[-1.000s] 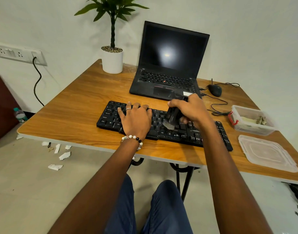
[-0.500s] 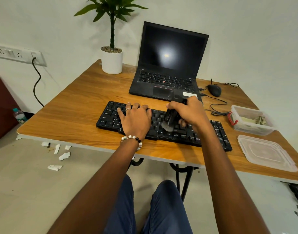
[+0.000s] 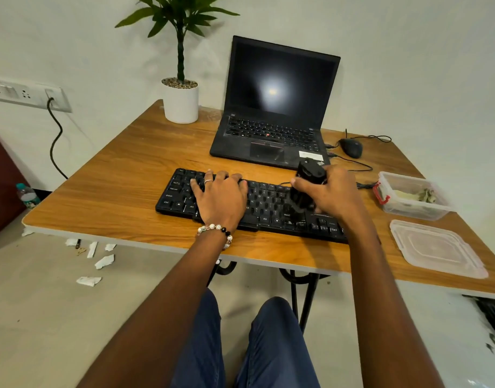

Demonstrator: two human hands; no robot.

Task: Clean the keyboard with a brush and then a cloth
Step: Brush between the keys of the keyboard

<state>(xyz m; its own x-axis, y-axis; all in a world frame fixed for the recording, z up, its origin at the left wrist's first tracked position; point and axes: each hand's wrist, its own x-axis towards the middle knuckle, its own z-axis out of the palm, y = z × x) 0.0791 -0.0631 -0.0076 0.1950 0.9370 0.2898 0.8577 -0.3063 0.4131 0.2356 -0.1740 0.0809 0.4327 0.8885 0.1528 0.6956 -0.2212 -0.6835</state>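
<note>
- While the right hand (image 3: 329, 193) grips the brush (image 3: 306, 189), bristles down on the keyboard (image 3: 266, 203) at the tabletop's (image 3: 123, 191) front, brushing looks underway.
- Left hand (image 3: 222, 198) rests flat, fingers spread, steadying the keys.
- Cloth wiping remains; no cloth is clearly identifiable.
</note>
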